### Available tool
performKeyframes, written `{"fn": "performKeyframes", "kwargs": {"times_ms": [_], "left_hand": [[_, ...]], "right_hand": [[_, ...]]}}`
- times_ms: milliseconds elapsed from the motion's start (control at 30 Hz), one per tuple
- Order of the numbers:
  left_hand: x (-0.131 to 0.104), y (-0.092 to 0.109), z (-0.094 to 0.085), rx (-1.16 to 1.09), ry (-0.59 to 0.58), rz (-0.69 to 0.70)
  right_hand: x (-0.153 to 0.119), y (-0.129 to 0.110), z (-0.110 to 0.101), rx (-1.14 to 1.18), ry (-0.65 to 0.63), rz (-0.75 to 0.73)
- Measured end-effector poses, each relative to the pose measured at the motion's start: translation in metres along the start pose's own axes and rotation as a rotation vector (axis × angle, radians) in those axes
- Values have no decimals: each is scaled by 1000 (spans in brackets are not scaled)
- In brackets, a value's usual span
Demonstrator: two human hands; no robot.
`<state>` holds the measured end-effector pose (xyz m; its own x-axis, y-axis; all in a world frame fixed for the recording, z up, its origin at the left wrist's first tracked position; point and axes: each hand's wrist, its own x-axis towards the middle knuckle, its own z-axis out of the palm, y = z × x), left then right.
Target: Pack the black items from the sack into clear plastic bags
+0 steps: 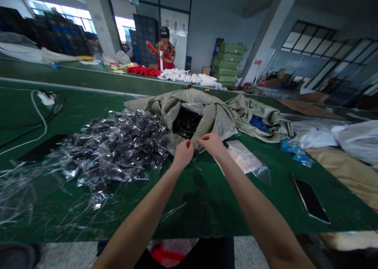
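My left hand (184, 154) and my right hand (211, 144) are close together over the front edge of an olive woven sack (217, 117). Fingers and thumb are pinched on both hands; what lies between them, if anything, is too small to make out. The sack's mouth gapes just beyond my hands, showing dark, shiny black parts (186, 121) inside. Left of the sack spreads a heap of black pieces in clear plastic bags (118, 143). A flat clear bag with pale pink and white contents (243, 157) lies beside my right forearm.
A phone (311, 200) rests on the green table (189, 218) at right. Another sack (262, 117) with blue contents lies beyond. Loose clear plastic (26, 194) and a white cable (44, 123) are at left. A person (167, 50) handles red and white items across the table.
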<state>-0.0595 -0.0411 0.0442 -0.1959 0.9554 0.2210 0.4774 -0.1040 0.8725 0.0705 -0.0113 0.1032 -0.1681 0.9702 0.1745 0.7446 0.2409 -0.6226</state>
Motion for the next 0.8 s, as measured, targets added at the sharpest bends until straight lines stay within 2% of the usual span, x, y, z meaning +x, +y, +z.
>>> {"fn": "performKeyframes", "kwargs": {"times_ms": [200,300,400,500,567,667,800], "left_hand": [[-10,1,4,-32,-3,20],[-15,2,0,-20,-29,68],[-25,1,-14,3,-140,96],[-39,-6,-35,-51,-259,70],[-48,-14,-50,-79,-247,35],[-54,-31,-66,-36,-240,87],[-55,-50,-71,6,-489,143]], "right_hand": [[-5,-1,4,-5,-34,-45],[-9,-7,0,3,2,-64],[-14,-13,-6,7,19,-72],[-23,-16,-8,21,-13,-102],[-31,-16,-8,23,-44,-130],[-42,-16,-5,53,-114,-156],[-48,-14,0,213,-313,-161]]}}
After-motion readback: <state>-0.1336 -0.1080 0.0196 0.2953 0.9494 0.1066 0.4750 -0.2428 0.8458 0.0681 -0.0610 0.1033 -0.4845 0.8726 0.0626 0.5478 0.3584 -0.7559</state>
